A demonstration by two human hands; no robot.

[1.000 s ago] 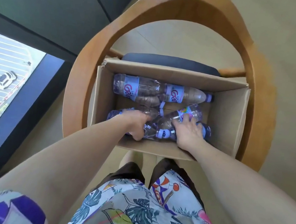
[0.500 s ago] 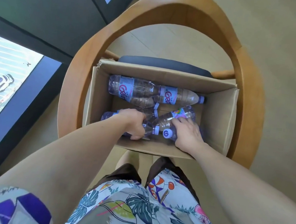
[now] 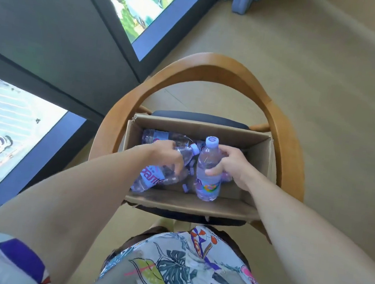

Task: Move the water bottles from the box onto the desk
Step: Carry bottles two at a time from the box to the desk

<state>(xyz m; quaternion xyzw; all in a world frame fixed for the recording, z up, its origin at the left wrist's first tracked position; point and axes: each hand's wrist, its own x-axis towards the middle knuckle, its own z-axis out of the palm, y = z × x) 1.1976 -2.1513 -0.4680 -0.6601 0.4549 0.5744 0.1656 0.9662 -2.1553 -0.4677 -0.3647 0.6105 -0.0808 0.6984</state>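
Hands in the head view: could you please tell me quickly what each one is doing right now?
Left hand: grips a tilted water bottle over the box.
Right hand: grips an upright water bottle.

Box point(image 3: 261, 149) sits on chair seat point(image 3: 199, 117). Two bottles held above it: tilted bottle point(image 3: 158, 173) at left, upright bottle point(image 3: 209, 168) at right. More bottles point(image 3: 156, 136) in box behind.
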